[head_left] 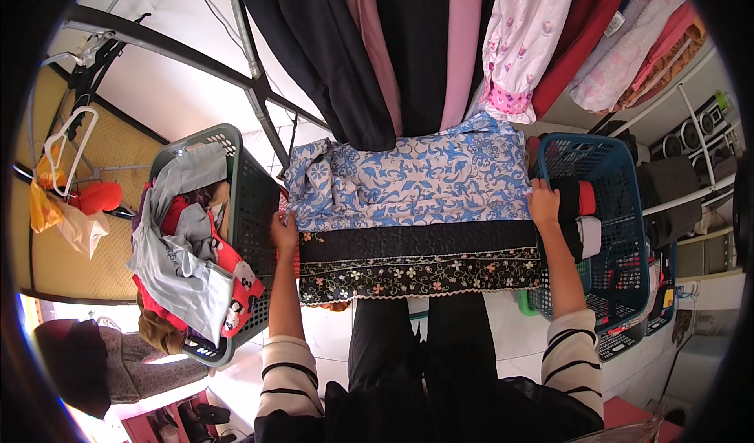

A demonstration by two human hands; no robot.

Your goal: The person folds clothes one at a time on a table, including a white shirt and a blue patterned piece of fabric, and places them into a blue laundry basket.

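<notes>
A blue-and-white patterned garment (pixel 416 180) is spread flat in front of me, over a black cloth with floral embroidery (pixel 416 276). At the garment's lower left corner, my left hand (pixel 284 232) is closed with its fingers curled on the edge. My right hand (pixel 543 205) grips the garment's right edge, fingertips bent over the fabric. Between the two hands the fabric lies mostly smooth, more bunched at its upper left. Its far edge passes under the hanging clothes.
A laundry basket (pixel 259 184) heaped with clothes stands left; a blue basket (pixel 632 231) with a few folded items stands right. Black trousers (pixel 338 58) and other garments hang low over the far side. A metal rack frame (pixel 255 89) and a white hanger (pixel 69 144) are at left.
</notes>
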